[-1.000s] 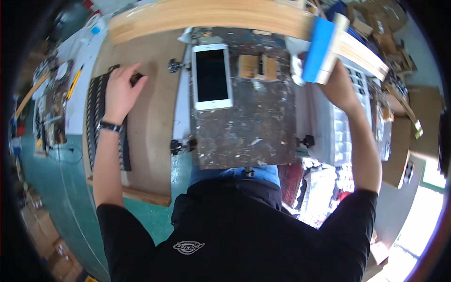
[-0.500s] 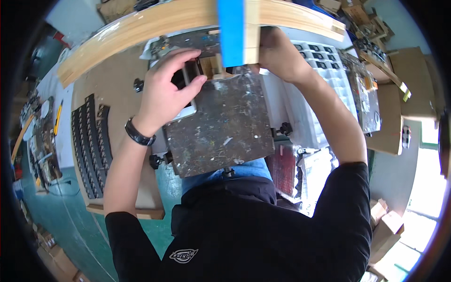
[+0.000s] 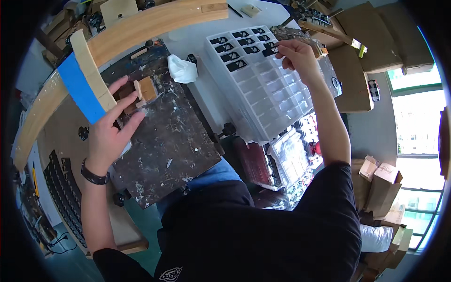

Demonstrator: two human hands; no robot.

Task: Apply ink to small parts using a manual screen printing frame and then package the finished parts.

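My right hand [image 3: 297, 58] is over the white compartment tray [image 3: 263, 91] on the right. Its thumb and fingertips are pinched on a small black part [image 3: 270, 49] at one of the compartments. Several similar black parts lie in the tray's far compartments. On the left, my left hand [image 3: 110, 134] rests at the dark, paint-flecked work board [image 3: 174, 141], its fingers spread beside a small wooden block [image 3: 147, 89]. A white-edged object [image 3: 126, 147] shows partly under that hand; the rest of it is hidden.
A wooden beam [image 3: 155, 23] with a blue-taped crosspiece [image 3: 81, 89] spans the upper left, close to the camera. Crumpled white tissue [image 3: 182, 69] lies beyond the board. Rows of black strips [image 3: 63, 197] lie at left. Cardboard boxes [image 3: 350, 77] stand at right.
My right hand has moved from behind the blue-taped crosspiece to the tray and pinches a black part. The view has turned right; my left hand stays by the board with fingers spread.
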